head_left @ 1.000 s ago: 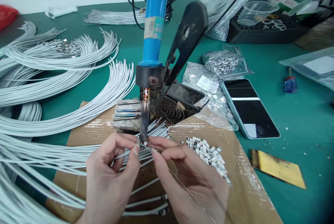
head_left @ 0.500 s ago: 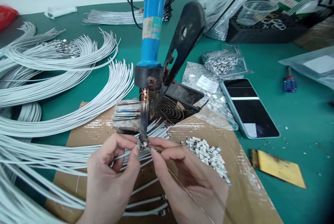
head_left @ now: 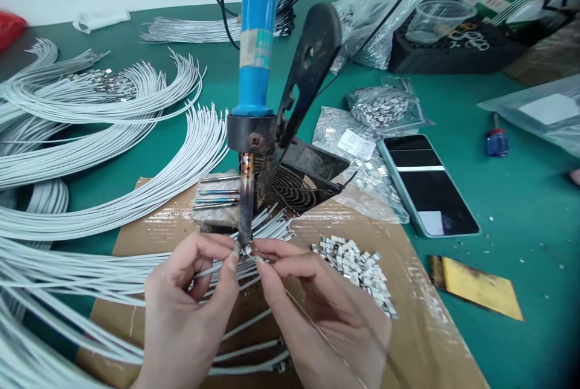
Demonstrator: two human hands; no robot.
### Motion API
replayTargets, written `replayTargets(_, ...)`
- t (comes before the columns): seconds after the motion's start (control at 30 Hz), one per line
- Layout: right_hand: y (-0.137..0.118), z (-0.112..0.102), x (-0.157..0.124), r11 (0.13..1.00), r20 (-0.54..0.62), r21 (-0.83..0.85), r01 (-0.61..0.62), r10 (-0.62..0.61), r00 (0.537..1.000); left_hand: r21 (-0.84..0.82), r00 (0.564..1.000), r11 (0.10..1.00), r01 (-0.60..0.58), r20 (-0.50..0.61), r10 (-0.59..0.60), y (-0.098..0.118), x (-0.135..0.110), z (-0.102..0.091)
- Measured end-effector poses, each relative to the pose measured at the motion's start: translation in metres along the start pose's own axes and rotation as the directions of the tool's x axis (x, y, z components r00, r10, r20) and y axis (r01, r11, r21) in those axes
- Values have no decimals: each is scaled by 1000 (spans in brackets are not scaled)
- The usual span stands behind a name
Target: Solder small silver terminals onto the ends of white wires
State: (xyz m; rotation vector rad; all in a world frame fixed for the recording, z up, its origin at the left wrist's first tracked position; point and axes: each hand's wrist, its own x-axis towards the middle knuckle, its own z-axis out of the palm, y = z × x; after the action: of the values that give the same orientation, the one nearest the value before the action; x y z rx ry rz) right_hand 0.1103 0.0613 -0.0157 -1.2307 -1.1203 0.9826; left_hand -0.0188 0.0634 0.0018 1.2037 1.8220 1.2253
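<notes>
A blue-handled soldering iron (head_left: 256, 75) is clamped upright, its dark tip pointing down between my hands. My left hand (head_left: 193, 298) is closed in a pinch on a white wire (head_left: 205, 272), its end close under the iron's tip. From the other side my right hand (head_left: 317, 304) pinches a thin solder wire (head_left: 317, 327) that trails down across the palm. Both hands' fingertips nearly meet at a small whitish piece (head_left: 246, 250) at the tip; its details are too small to make out.
White wire bundles (head_left: 158, 192) cover the left side. Small white connectors (head_left: 356, 265) lie piled on the cardboard (head_left: 421, 322). A coiled stand (head_left: 296, 189), phone (head_left: 432, 186), yellow sponge (head_left: 483, 286), blue screwdriver (head_left: 497, 141) and parts bag (head_left: 380, 105) sit beyond.
The whole view has shifted slightly, so everything appears a little further left. Both hands keep the same pinch at the iron's tip.
</notes>
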Motion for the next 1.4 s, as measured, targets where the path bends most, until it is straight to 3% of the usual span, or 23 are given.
replayTargets(0.17,2,0,-1,1000,-11,-17,10,-10,1000,15,999,999,31,26,-32,-1,0,2)
replayTargets(0.4,2,-1,0,999,-9,-17,50,-50,999,-56,985,986,156,-66,-159,11,-7,11)
replayTargets(0.63,2,-1,0,995,-20,-41,93,-94,995,-44,998,997,66,-16,-67,4,-3,5)
replayTargets(1.0,4,0,0,983,-32,-105,152,-156,987,-69,985,987,143,-91,-149,15,-9,13)
replayTargets(1.13,5,0,1,972,-32,-147,182,-188,982,-78,988,990,121,-88,-128,11,-7,9)
replayTargets(1.3,5,1,1,965,-23,-159,208,-214,977,-50,1000,999,18,10,-17,4,-3,1)
replayTargets(1.4,5,1,1,968,-19,-148,201,-206,978,-55,999,998,39,-17,-40,5,-4,3)
